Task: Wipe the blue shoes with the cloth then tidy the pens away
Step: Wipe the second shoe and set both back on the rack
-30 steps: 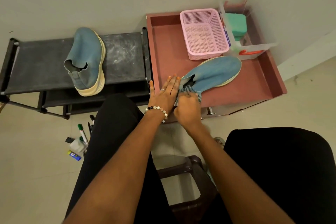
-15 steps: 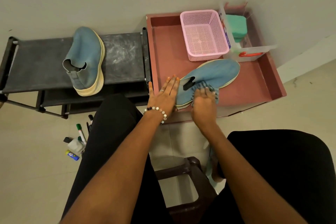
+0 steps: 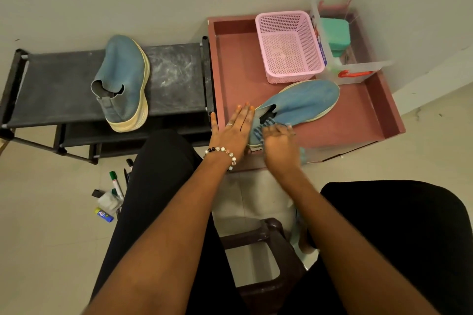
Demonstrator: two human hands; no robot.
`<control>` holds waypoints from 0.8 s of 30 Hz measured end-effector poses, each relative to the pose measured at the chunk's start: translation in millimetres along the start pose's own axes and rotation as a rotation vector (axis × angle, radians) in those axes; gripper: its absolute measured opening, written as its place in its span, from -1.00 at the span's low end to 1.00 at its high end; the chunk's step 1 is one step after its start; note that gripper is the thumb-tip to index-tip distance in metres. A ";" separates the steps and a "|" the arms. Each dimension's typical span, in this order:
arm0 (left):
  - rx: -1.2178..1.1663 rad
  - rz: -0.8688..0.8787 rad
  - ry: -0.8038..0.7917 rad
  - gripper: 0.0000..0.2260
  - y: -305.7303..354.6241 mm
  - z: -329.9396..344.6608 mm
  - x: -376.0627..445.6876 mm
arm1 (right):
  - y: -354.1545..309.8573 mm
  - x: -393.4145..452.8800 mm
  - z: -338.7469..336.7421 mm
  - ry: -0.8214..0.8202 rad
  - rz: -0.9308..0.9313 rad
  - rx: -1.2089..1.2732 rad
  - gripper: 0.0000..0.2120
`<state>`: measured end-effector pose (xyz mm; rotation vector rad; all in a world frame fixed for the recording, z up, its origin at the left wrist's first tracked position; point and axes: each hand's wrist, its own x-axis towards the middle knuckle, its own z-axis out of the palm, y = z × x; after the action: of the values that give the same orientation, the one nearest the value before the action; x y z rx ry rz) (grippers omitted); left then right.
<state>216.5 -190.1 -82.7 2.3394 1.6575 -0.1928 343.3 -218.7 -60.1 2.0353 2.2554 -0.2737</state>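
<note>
Seen from above, a seated person leans over a reddish-brown tray (image 3: 358, 120) set against a wall corner. One blue shoe (image 3: 304, 103) lies on its side in the tray, toe pointing away to the right, which turns its flank upward for cleaning. The left hand (image 3: 234, 130) lies flat at the heel end, fingers straight and together, touching the shoe, probably to brace it against sliding. The right hand (image 3: 277, 139) has its fingers curled over a striped blue cloth (image 3: 259, 130), pressing it on the shoe near the opening; more cloth hangs below the wrist. The second blue shoe (image 3: 124, 79) rests on its side on a black rack (image 3: 56, 84) to the left, well apart, seemingly awaiting or finished with its wipe. The pens (image 3: 116, 184) lie scattered on the floor beside the person's left knee, not yet tidied. An empty-looking pink basket (image 3: 290, 46) stands behind the shoe, a likely home for them.
</note>
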 end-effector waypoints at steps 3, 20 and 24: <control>0.011 0.009 0.032 -0.34 0.9 -0.3 -0.8 | -19.0 -7.1 4.8 0.077 0.040 0.173 -0.69; -0.042 -0.002 -0.048 -0.12 0.0 -4.0 0.2 | 32.6 4.7 -16.6 0.467 0.250 0.666 -0.69; -0.067 -0.001 -0.032 -0.23 1.0 -4.6 -0.5 | -15.8 10.3 7.7 0.173 0.197 0.177 -0.61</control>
<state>217.1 -189.5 -78.0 2.2748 1.6247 -0.1708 326.1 -211.7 -68.4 2.4400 2.1691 -0.3021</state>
